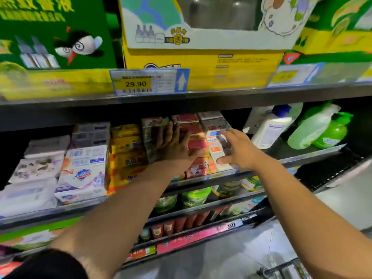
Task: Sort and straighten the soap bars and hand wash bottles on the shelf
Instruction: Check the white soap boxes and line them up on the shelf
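Spreading flat, the fingers of my left hand (173,146) press on the red soap boxes (195,142) mid-shelf; my right hand (239,148) curls fingers and thumb round the white soap box (215,148) just beside them. Yellow soap packs (126,150) stand further left; a white hand wash bottle (269,127) and a green hand wash bottle (332,133) lean tilted at the right end of the shelf (314,156).

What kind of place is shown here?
Probably a supermarket aisle: a yellow price tag reading 29.90 on the grey metal shelf edge, rows of packaged soap bars, plastic hand wash bottles.
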